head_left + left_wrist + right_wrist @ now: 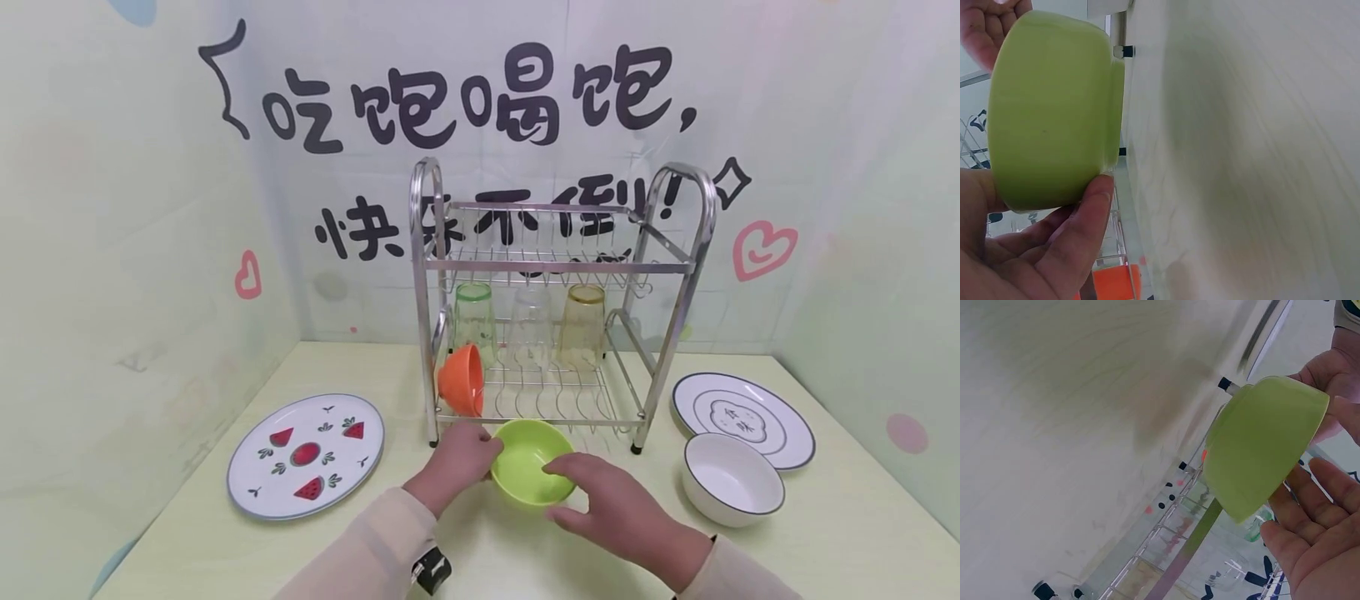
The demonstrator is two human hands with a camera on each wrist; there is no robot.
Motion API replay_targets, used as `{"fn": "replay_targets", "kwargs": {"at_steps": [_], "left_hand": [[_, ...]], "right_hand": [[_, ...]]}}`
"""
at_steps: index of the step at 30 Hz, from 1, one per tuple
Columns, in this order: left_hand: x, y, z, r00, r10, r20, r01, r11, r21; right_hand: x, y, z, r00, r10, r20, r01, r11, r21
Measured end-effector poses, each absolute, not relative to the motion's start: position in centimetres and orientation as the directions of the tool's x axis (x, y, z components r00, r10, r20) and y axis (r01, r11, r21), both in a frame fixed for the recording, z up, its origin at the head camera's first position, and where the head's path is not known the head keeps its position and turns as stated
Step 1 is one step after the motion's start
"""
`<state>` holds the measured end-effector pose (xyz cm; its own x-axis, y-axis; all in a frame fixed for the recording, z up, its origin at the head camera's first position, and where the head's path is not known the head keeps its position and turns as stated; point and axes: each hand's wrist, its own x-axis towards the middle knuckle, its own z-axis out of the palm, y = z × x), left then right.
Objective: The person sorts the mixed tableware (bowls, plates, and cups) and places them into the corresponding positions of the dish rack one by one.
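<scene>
A green bowl (528, 467) is being steadied, seemingly, by the left hand (459, 462) gripping its left side. At its right, the right hand (626, 510) is being held loosely spread.

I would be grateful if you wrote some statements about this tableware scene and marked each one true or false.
1. The left hand holds the green bowl. True.
2. The orange bowl lies flat on the table. False: the orange bowl is tipped on its side in the lower tier of the rack.
3. Three glasses stand in the lower tier. True.
4. The white bowl is left of the rack. False: the white bowl is to its right.
5. The plate with watermelon pictures is left of the rack. True.
</scene>
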<state>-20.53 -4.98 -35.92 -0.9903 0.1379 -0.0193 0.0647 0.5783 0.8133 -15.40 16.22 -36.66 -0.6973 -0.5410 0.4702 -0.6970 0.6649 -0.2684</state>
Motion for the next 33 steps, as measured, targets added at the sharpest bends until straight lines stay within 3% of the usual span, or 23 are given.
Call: {"fn": "replay_targets", "kwargs": {"at_steps": [14,23,33], "left_hand": [[-20.4,-5.1,-34.3,-0.991,0.133,0.014,0.086,0.554,0.828],[-20.3,-5.2,-33.3,-0.992,0.122,0.023,0.087,0.552,0.830],[-20.5,-5.7,-32.7,-0.992,0.111,0.054,0.107,0.557,0.824]], "right_hand": [[-15.8,15.3,-35.4,-0.594,-0.655,0.467,-0.771,0.630,-0.097],[-15.8,14.9,-34.6,-0.587,-0.676,0.446,-0.772,0.634,-0.054],[-16.3,14.5,-34.4,-0.494,-0.703,0.512,-0.808,0.589,0.029]]}}
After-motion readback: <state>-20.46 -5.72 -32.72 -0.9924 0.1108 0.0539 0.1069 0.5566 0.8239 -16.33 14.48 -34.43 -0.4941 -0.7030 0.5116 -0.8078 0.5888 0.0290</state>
